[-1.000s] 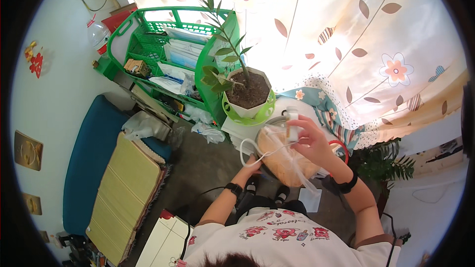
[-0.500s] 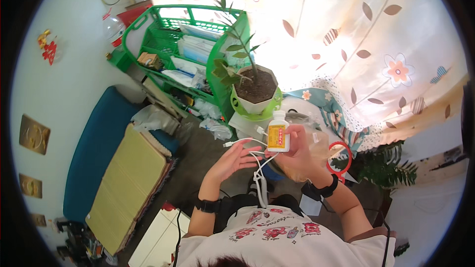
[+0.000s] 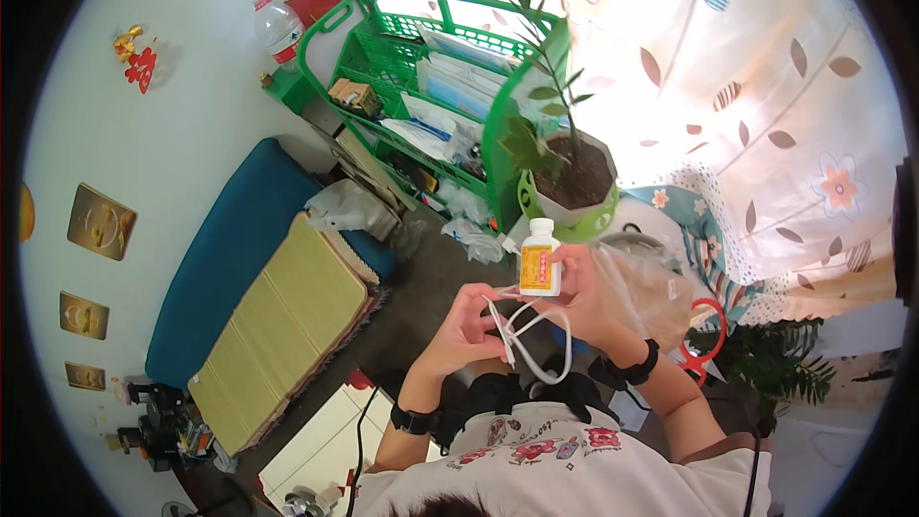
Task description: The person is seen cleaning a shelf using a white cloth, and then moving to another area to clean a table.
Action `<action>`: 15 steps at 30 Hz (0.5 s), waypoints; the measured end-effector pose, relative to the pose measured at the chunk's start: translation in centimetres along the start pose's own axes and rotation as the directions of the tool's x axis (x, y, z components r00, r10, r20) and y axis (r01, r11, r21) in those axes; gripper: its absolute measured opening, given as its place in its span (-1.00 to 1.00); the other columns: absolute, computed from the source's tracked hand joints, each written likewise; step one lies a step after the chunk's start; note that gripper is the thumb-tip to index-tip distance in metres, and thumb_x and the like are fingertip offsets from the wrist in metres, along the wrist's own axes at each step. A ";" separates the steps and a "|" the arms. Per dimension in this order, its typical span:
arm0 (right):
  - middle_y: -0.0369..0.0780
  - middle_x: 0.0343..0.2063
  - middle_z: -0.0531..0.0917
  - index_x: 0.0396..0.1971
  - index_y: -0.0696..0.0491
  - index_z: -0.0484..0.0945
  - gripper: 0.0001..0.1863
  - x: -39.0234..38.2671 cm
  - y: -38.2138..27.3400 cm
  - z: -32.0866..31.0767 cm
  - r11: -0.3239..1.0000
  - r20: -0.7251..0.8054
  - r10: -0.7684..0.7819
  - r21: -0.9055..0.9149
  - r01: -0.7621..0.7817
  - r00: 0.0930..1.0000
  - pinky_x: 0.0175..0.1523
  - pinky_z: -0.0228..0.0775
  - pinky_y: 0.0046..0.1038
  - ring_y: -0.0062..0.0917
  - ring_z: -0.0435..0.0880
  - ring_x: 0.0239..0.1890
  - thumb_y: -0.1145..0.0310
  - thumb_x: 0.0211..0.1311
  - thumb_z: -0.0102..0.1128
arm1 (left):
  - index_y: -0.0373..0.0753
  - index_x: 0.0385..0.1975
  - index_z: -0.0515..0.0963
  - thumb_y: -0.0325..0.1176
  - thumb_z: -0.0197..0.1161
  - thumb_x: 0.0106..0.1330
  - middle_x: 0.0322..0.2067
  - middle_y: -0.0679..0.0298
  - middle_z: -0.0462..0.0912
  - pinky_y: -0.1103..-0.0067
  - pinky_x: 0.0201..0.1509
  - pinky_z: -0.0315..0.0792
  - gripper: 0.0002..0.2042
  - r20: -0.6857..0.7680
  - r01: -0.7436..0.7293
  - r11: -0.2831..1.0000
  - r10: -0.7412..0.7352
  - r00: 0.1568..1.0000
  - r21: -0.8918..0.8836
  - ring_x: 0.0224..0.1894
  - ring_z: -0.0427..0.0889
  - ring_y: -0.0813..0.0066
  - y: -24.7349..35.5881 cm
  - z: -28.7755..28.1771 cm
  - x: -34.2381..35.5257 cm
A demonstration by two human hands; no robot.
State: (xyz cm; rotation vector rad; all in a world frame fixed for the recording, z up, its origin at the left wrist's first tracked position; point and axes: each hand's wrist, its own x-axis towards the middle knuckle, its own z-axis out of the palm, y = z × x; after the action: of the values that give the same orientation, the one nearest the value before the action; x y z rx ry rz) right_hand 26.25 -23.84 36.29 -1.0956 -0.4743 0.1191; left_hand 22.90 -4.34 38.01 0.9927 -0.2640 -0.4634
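A small white bottle [image 3: 540, 258] with a yellow and red label is upright in my right hand [image 3: 584, 299], its cap at the top. White cable [image 3: 557, 360] hangs in loops below the bottle and runs between both hands. My left hand [image 3: 467, 327] is closed on part of this cable, just left of the bottle, with fingers bent. A white plug end [image 3: 508, 243] sticks out beside the bottle. How the right fingers grip behind the bottle is partly hidden.
Ahead stands a green plastic rack [image 3: 498, 148] with packets, beside a potted plant [image 3: 579, 172]. A clear plastic bag [image 3: 641, 292] and a red ring-shaped handle [image 3: 708, 330] are on the right. At left is a blue couch [image 3: 230, 230] with a tan mat [image 3: 287, 325].
My left hand has gone from spread fingers to closed on the cable, and the cable loops have shifted up and right. The view has turned, so the rack and plant appear farther right.
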 end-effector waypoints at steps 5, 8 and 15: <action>-0.20 0.09 0.17 0.00 -0.05 0.14 -0.36 5.3 3.3 1.0 0.974 0.084 0.154 -0.179 -0.137 0.985 0.05 0.41 -0.43 -0.42 0.41 0.09 0.79 -0.05 0.13 | -0.26 -0.31 0.33 -0.55 0.12 0.22 -0.23 0.23 0.46 0.67 -0.41 0.45 -0.88 -0.170 0.009 0.993 0.011 0.985 0.116 -0.43 0.49 0.62 1.8 -7.8 3.2; -0.20 0.13 0.13 0.05 -0.05 0.13 -0.32 10.0 5.5 2.7 0.971 0.115 0.188 -0.173 -0.167 0.975 0.13 0.35 -0.40 -0.42 0.37 0.13 0.78 -0.05 0.14 | -0.28 -0.32 0.35 -0.45 0.14 0.27 -0.37 0.20 0.49 0.67 -0.61 0.41 -0.88 -0.122 0.025 0.993 -0.010 0.992 0.119 -0.66 0.46 0.57 4.4 -14.0 4.6; -0.18 0.20 0.10 0.14 -0.03 0.05 -0.29 22.7 10.1 8.9 0.961 0.075 0.223 0.150 -0.233 0.972 0.21 0.28 -0.28 -0.36 0.29 0.20 0.74 0.00 0.11 | -0.32 -0.32 0.38 -0.48 0.16 0.24 -0.43 0.24 0.50 0.66 -0.61 0.41 -0.89 -0.189 0.095 0.992 -0.078 0.979 0.085 -0.62 0.47 0.60 13.4 -27.0 8.3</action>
State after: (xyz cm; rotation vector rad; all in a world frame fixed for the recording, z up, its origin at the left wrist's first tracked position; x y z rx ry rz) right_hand 44.15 -4.50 37.76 -0.9900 -0.3819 0.3863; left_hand 44.81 17.74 35.26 1.1350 -0.0757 -0.4378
